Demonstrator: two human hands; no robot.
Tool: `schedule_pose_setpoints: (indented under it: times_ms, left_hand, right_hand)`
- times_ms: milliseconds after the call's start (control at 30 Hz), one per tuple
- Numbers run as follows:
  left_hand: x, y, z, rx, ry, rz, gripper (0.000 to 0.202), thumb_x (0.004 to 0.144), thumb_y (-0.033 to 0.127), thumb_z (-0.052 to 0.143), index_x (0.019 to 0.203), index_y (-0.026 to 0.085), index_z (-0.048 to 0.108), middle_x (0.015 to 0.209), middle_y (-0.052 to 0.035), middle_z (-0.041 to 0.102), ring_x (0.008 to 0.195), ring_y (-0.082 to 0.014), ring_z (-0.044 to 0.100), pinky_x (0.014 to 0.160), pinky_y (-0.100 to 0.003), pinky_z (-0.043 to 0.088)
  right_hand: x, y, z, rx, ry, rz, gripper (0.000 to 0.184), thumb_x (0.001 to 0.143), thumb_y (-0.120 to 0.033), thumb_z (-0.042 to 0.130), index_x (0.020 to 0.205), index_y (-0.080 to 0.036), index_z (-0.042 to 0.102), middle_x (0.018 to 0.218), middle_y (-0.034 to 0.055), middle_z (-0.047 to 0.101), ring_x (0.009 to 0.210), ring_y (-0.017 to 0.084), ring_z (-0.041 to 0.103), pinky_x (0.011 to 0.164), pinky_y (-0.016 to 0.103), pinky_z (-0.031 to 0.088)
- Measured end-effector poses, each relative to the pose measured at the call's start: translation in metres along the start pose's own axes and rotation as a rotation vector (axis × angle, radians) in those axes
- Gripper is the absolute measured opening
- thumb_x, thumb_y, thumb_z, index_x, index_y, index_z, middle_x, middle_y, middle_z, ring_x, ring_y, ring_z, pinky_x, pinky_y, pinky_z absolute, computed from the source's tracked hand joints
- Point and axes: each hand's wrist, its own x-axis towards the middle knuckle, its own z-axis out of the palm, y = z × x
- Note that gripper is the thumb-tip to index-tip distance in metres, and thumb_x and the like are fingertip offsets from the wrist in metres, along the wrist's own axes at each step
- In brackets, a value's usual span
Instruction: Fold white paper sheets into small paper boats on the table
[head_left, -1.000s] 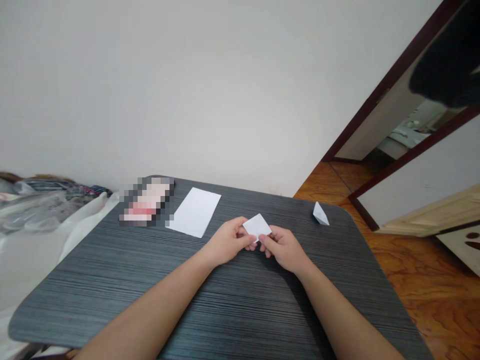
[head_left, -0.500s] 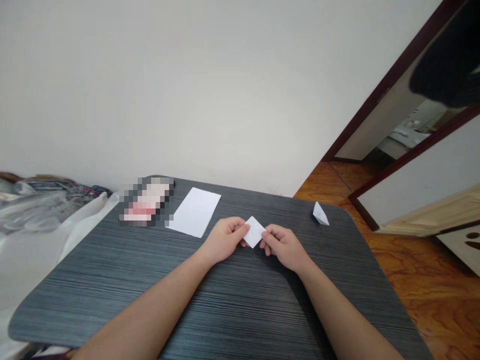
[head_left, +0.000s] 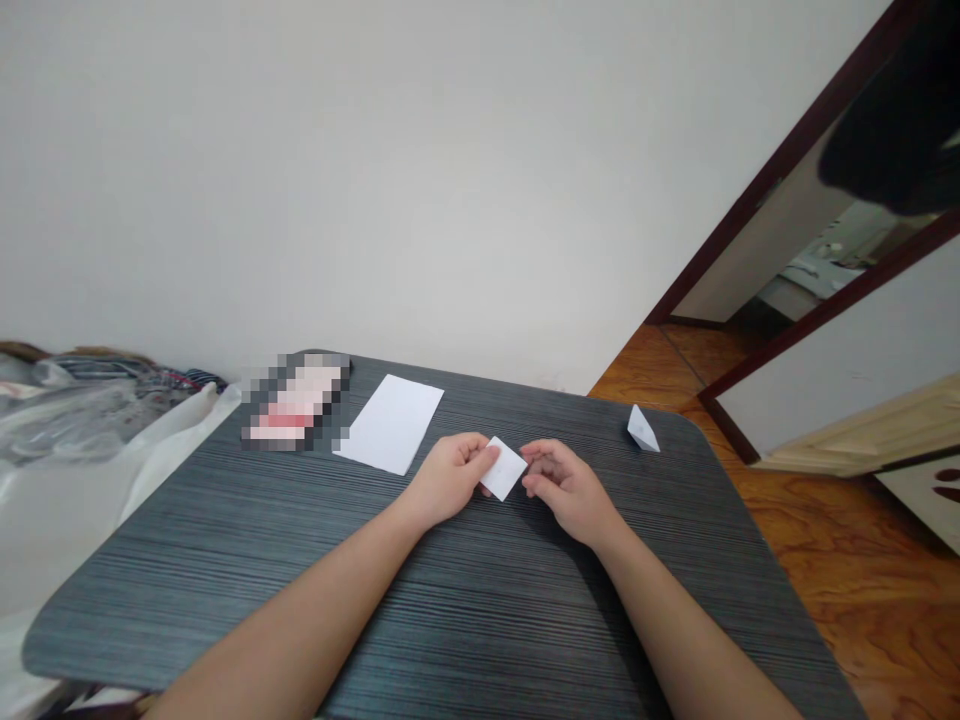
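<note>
A small folded white paper square (head_left: pixel 505 474), turned like a diamond, is pinched at its left corner by my left hand (head_left: pixel 455 478), thumb on top. Just off its right corner, my right hand (head_left: pixel 568 490) has thumb and fingertips parted, with nothing between them. Both hands are over the middle of the dark wood-grain table (head_left: pixel 420 600). The undersides of the paper and the left fingers beneath it are hidden.
White paper sheets (head_left: pixel 394 425) lie at the back left, beside a blurred-out pinkish item (head_left: pixel 296 402). A folded paper boat (head_left: pixel 642 430) stands near the back right corner. A white wall (head_left: pixel 420 200) borders the back edge; clear plastic covers (head_left: pixel 75 470) lie left.
My right hand has let go of the paper's right corner and its fingers have parted. The paper, still in my left hand, has tilted slightly.
</note>
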Motion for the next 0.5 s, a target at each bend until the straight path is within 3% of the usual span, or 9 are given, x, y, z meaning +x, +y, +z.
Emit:
schedule_pose_setpoints:
  times_ms: [200,500]
  left_hand:
    - [-0.0001,0.0004,0.0011,-0.104,-0.088,-0.002,0.025,0.085,0.035,0.047,0.077,0.013,0.057,0.061,0.0003,0.058,0.052,-0.0101,0.052,0.051,-0.021,0.040]
    - [-0.0016,0.0043,-0.0008,-0.139,-0.159,-0.011,0.033,0.089,0.037,0.041,0.079,0.012,0.060,0.063,-0.0031,0.062,0.055,-0.0120,0.057,0.054,-0.023,0.044]
  right_hand:
    - [-0.0001,0.0044,-0.0025,-0.101,-0.041,-0.157,0.020,0.079,-0.020,0.061,0.099,-0.023,0.060,0.102,0.0054,0.055,0.080,0.016,0.056,0.067,0.028,0.046]
    - [0.0021,-0.0020,-0.0046,-0.213,-0.005,-0.253,0.010,0.082,-0.018,0.058,0.090,-0.022,0.063,0.098,0.0058,0.056,0.087,0.018,0.055,0.073,0.031,0.045]
